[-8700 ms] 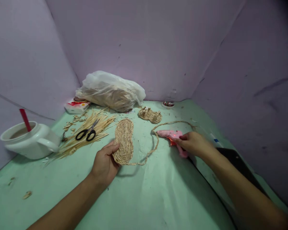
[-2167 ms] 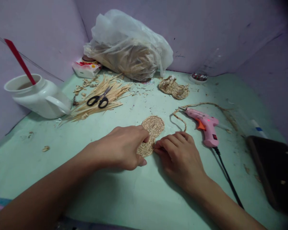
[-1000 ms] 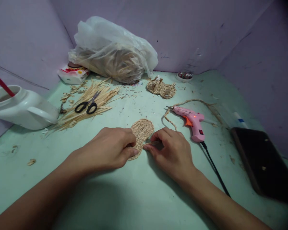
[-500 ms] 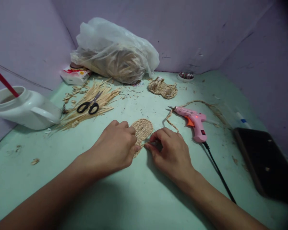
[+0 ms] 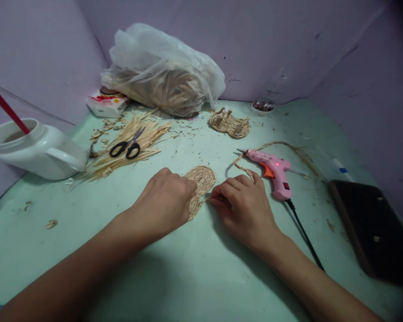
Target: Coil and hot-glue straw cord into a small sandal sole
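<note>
On the pale green table lies a small coiled sole of braided straw, its left edge partly hidden by my left hand. The fingers of that hand are closed on the sole's side. My right hand pinches the loose braided cord that runs off the sole's lower right edge. From behind the right hand the cord carries on toward the back, passing by a pink glue gun that lies on its side with a red light on.
Scissors rest on straw strips at the left, beside a white jug. Behind stand a plastic bag, a small box, a woven straw piece and a dish of beads. A dark phone lies right.
My right hand has drawn slightly right along the cord, its fingers more curled together. The left hand's thumb has moved back from the cord. The view has shifted slightly.
</note>
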Demonstrator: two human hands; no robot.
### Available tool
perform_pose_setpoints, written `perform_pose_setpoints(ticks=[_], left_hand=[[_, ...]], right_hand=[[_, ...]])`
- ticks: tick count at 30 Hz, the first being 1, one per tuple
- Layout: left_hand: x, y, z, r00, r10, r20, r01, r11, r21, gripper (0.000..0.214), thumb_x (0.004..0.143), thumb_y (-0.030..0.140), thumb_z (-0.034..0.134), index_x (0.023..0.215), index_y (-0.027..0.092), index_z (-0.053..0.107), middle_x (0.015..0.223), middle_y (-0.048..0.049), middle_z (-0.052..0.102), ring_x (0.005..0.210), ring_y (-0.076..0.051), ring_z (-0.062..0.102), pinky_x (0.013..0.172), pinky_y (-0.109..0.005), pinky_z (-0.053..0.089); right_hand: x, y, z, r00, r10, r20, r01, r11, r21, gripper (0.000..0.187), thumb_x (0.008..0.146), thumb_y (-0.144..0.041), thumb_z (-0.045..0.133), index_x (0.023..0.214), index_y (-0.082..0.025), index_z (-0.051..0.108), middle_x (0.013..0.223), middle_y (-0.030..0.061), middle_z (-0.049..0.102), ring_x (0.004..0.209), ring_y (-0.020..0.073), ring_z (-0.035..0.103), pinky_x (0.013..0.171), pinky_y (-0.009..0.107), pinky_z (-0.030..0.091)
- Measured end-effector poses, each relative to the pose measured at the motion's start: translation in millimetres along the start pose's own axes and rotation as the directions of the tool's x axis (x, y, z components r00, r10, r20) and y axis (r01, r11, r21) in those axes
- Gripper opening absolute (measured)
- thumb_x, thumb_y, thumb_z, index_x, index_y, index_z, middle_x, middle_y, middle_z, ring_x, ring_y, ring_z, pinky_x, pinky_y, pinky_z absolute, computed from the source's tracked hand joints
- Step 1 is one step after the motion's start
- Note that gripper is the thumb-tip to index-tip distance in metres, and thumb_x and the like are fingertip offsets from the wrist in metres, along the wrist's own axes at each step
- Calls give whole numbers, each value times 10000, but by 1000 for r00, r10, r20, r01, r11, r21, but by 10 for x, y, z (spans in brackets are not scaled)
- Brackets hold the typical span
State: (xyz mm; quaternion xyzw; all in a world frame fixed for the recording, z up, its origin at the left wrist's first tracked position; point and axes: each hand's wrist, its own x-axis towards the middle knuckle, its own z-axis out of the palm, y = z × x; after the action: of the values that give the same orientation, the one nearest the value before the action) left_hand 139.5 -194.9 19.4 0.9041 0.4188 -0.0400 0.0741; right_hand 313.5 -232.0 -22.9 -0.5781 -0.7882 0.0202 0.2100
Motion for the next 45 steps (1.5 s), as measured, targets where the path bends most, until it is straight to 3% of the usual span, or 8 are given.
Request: perform_pose_setpoints(ticks=[10, 15, 21, 26, 31, 34, 41, 45], left_hand=[[13, -21, -7, 997, 76, 15, -75, 996, -56, 286, 891, 215, 410, 818, 173, 684, 835, -73, 689, 814, -219, 592, 769, -395, 365], [8, 1, 5, 997, 80, 11, -79, 994, -76, 303, 891, 257, 413, 759, 175, 673, 840, -69, 678, 807, -220, 581, 749, -402, 359], [52, 109, 68, 995, -60, -80, 55, 996, -64, 251, 813, 300, 474, 662, 171, 628, 769, -76, 675, 751, -241, 594, 734, -428, 385], [132, 151, 66, 973, -228, -46, 224, 971, -88, 227, 756, 348, 504, 621, 188, 591, 647, -74, 645, 680, -257, 594, 706, -438, 427], [153, 168, 89, 952, -285, -116, 276, 957, -83, 211, 737, 311, 511, 864, 164, 595, 946, -149, 605, 926, -341, 553, 755, -482, 446], [156, 178, 98, 936, -340, -86, 333, 939, -90, 292, 732, 302, 510, 975, 147, 558, 998, -162, 580, 958, -349, 544, 777, -495, 451], [149, 141, 85, 968, -230, -100, 228, 973, -31, 280, 738, 290, 478, 927, 133, 611, 981, -161, 635, 959, -364, 567, 787, -523, 441], [131, 150, 94, 969, -206, -135, 213, 976, 40, 270, 739, 310, 489, 906, 139, 615, 949, -152, 655, 919, -346, 587, 802, -517, 423]], right_hand=[[25, -3, 104, 995, 75, -64, -64, 984, 169, 62, 737, -164, 629, 707, -215, 648, 714, 0, 666, 747, 205, 531, 897, 457, 318], [35, -26, 145, 986, 139, -94, -112, 963, 244, 70, 688, -161, 665, 649, -219, 658, 659, -16, 660, 708, 190, 549, 887, 451, 336], [59, -58, 154, 973, 214, -81, -184, 943, 277, 82, 662, -137, 654, 633, -212, 643, 641, -9, 659, 677, 194, 558, 821, 437, 371], [63, -50, 155, 972, 227, -53, -205, 941, 270, 71, 671, -146, 655, 653, -215, 657, 654, -3, 669, 690, 205, 569, 806, 442, 380], [67, -35, 167, 974, 220, -46, -200, 941, 273, 87, 681, -147, 652, 635, -221, 656, 655, -10, 670, 700, 196, 579, 831, 439, 372], [67, -35, 167, 975, 215, -48, -195, 942, 272, 91, 683, -149, 658, 636, -226, 662, 660, -16, 676, 705, 192, 581, 830, 429, 366], [39, -21, 100, 984, 169, -52, -155, 968, 197, 20, 732, -221, 674, 740, -223, 693, 746, 3, 699, 772, 215, 589, 867, 442, 334], [17, 32, 42, 991, 124, -54, -115, 983, 143, 111, 797, -261, 614, 768, -213, 710, 773, 26, 706, 769, 215, 581, 875, 441, 328]])
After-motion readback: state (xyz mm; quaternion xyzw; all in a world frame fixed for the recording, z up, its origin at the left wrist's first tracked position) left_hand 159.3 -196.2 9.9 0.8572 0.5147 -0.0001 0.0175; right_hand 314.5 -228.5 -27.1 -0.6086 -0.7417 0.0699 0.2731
